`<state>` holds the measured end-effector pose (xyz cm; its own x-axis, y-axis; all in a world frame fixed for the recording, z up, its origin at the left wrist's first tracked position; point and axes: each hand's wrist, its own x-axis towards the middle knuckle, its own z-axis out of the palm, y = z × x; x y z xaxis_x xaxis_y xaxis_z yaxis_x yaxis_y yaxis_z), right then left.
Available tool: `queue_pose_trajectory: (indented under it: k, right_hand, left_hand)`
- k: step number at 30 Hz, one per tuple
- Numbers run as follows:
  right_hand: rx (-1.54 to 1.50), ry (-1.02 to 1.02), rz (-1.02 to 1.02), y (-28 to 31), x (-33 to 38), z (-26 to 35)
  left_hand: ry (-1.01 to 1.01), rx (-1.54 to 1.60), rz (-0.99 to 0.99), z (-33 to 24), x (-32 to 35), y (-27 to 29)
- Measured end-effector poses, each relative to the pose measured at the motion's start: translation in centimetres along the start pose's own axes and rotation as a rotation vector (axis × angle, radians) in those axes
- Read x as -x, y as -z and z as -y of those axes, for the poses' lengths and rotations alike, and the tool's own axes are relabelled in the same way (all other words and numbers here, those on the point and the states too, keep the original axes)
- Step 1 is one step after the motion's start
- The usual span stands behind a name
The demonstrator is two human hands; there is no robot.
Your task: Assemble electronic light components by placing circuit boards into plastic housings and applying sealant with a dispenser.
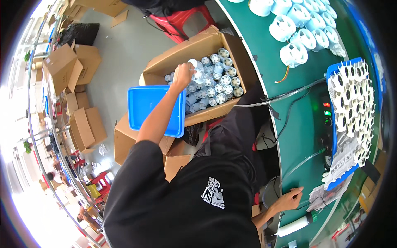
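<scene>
My left hand [182, 77] is over the large cardboard box [165, 62], closed on a pale blue cup-shaped fan housing [197, 75]. Many similar fan housings [221, 89], with white fan wheels in their ends, fill the box below it. A blue plastic tray [142, 107] lies under my left forearm, against the near left side of the box. My right hand [289, 200] rests at the edge of the green table [300, 165], its fingers loosely bent and slightly apart, with nothing seen in them. Nearest to it is a white tube-shaped bottle [294, 226] with a pointed tip.
Larger pale blue housings [293, 53] with wires stand on the table's far end. A blue bin [331, 76] holds rows of white finned parts [351, 103]. Cables [285, 97] cross the table edge. A red stool [182, 25] and open cartons [84, 128] stand on the floor.
</scene>
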<state>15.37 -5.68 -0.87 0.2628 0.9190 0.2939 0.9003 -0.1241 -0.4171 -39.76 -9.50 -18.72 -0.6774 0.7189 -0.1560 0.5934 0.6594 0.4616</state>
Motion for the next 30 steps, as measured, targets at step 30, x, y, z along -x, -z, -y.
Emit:
queue_pose_trajectory:
  k: [30]
  right_hand:
    - [0.237, -0.018, -0.044, 0.4, 0.8, -2.0]
  left_hand:
    - [0.455, -0.36, 0.062, 8.1, -15.2, -23.8]
